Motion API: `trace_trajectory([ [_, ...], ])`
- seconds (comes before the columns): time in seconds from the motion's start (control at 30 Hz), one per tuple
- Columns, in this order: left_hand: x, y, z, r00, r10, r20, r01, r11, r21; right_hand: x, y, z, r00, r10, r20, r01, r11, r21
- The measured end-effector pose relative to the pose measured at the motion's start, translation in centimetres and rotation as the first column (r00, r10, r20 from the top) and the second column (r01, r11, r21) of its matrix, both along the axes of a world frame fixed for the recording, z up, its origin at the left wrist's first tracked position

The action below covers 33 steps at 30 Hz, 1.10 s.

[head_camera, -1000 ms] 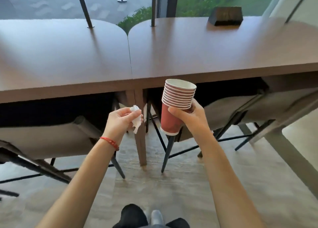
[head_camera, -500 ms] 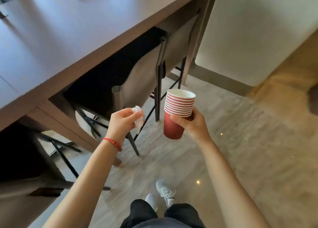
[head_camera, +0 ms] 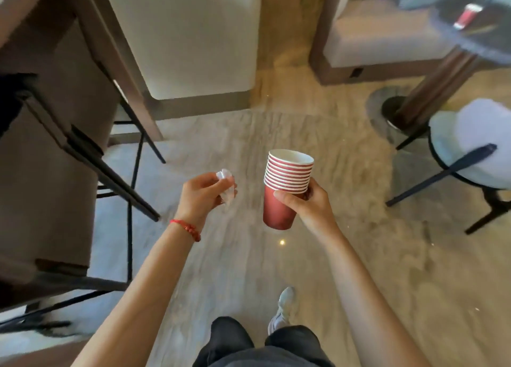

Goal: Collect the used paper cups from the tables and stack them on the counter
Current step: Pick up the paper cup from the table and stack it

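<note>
My right hand [head_camera: 307, 204] grips a stack of several nested red paper cups [head_camera: 284, 189], held upright in front of me over the floor. A crumpled white tissue [head_camera: 227, 185] is pinched in my left hand [head_camera: 203, 196], which wears a red bracelet at the wrist. Another red cup [head_camera: 467, 15] stands on a dark round table [head_camera: 475, 31] at the top right, blurred.
A long brown table [head_camera: 25, 4] with dark-legged chairs [head_camera: 55, 150] fills the left side. A white wall panel [head_camera: 188, 34] stands ahead. A round white stool [head_camera: 470, 145] and a sofa [head_camera: 381, 34] are on the right. Pale stone floor lies ahead between them.
My view has swung right, away from the long table, toward the open floor and the round table. Both hands keep their hold on the tissue and the cup stack.
</note>
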<state>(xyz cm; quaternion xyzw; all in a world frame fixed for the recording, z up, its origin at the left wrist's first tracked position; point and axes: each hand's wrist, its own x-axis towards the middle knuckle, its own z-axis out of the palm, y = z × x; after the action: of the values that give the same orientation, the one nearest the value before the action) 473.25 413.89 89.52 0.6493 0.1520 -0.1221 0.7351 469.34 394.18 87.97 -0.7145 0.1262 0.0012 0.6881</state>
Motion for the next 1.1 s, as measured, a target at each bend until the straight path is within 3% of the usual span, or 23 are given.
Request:
trace_trajectory([
  [0.33, 4.0, -17.7, 0.2, 0.933, -0.355, 0.049, 0.352, 0.934, 0.063, -2.0, -16.1, 0.2, 0.940, -0.334, 0.065, 0.334, 0.942, 0.014],
  [0.67, 9.1, -31.8, 1.6, 0.863, -0.495, 0.107, 0.491, 0.869, 0.061, 1.0, -27.9, 2.7, 0.899, -0.430, 0.084, 0.431, 0.902, 0.007],
  [0.9, 16.3, -38.0, 0.1, 0.831, -0.550, 0.088, 0.545, 0.835, 0.071, 7.5, -33.4, 1.6, 0.871, -0.483, 0.084, 0.484, 0.875, 0.013],
  [1.1, 27.2, -43.9, -0.5, 0.796, -0.594, 0.120, 0.589, 0.804, 0.076, 17.7, -38.7, 0.7, 0.855, -0.514, 0.065, 0.516, 0.857, -0.013],
])
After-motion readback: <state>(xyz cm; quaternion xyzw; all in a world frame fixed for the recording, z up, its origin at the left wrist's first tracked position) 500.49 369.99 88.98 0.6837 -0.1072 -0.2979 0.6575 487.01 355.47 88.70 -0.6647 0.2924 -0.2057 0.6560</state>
